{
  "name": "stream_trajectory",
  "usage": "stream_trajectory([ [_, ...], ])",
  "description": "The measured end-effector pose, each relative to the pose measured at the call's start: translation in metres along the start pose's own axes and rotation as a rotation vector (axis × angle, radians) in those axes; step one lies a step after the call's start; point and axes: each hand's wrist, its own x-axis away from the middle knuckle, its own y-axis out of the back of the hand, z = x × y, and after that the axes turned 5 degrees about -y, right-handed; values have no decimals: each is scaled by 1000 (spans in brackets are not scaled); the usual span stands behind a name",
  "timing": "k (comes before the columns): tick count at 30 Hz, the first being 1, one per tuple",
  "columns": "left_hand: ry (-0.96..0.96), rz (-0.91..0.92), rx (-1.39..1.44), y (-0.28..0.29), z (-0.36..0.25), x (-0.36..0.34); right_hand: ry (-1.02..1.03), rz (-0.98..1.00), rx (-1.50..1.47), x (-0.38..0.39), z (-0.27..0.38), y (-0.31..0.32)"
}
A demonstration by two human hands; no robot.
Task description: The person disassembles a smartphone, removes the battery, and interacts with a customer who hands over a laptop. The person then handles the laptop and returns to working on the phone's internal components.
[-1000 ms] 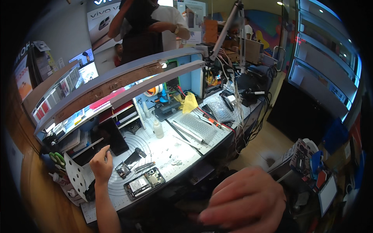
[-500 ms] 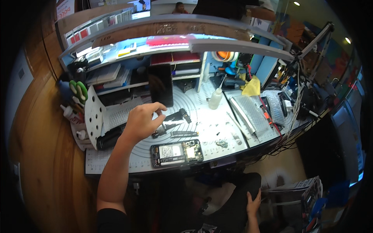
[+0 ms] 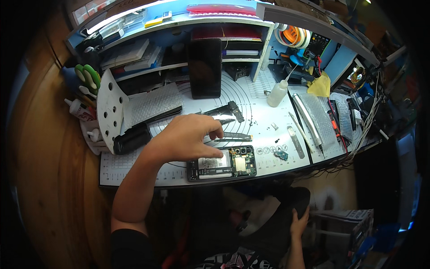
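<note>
My left hand is over an opened phone at the front of the white mat, fingers curved and apart, its thumb at the silver battery; I cannot tell whether it touches. A black strip-like part and a black phone part lie behind the phone, partly hidden by that hand. A small green board and a metal blade lie to its right. A dark screen device stands upright behind. My right hand rests on my dark-clothed leg, low right, fingers apart.
A white perforated holder and bubble wrap are at left, with green-handled scissors. A dropper bottle, silver pen tool, screwdriver and tangled cables are at right. A shelf runs along the back.
My view has swung down onto the bench. My left hand has moved right and down to the opened phone. My right hand, large in the foreground a second ago, now rests on my leg.
</note>
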Motion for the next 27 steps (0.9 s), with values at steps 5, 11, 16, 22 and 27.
stream_trajectory([
  [5,-94,110,-37,-7,-10,6,33,-3,-3,-5,-5,-3],
  [11,-81,124,-70,-15,-17,10,136,-134,113,5,13,-1],
  [16,-28,160,-80,-16,-20,11,489,-159,-94,34,106,11],
  [22,70,256,7,-15,-26,6,1014,-59,-389,60,224,31],
  [27,-58,184,75,-22,-22,8,1341,-44,-435,47,280,28],
])
